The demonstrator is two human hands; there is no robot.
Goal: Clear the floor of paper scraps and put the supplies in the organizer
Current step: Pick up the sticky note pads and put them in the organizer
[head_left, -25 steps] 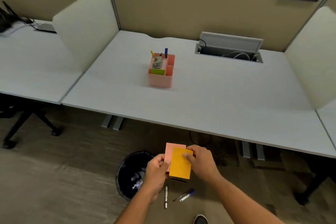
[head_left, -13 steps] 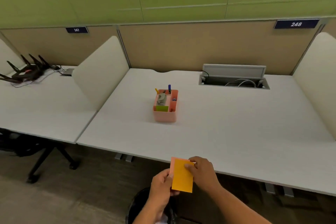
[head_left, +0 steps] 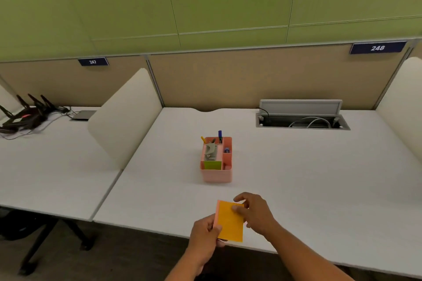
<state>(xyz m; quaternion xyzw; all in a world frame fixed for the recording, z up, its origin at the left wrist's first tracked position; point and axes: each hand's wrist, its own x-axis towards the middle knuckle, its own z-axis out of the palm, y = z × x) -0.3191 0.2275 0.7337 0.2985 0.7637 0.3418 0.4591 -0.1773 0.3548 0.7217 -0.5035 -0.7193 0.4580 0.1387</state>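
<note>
Pinches sticky notes (head_left: 230,223) with left hand (head_left: 206,232) low, right hand (head_left: 253,213) high, over worktop (head_left: 296,178) near edge. Carry straight toward far edge to organizer (head_left: 217,174), short edge leading, with nearer right hand.

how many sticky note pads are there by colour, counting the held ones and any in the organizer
orange pad: 1, held
pink pad: 1, held behind the orange one
green pad: 1, in the organizer
total: 3
</note>
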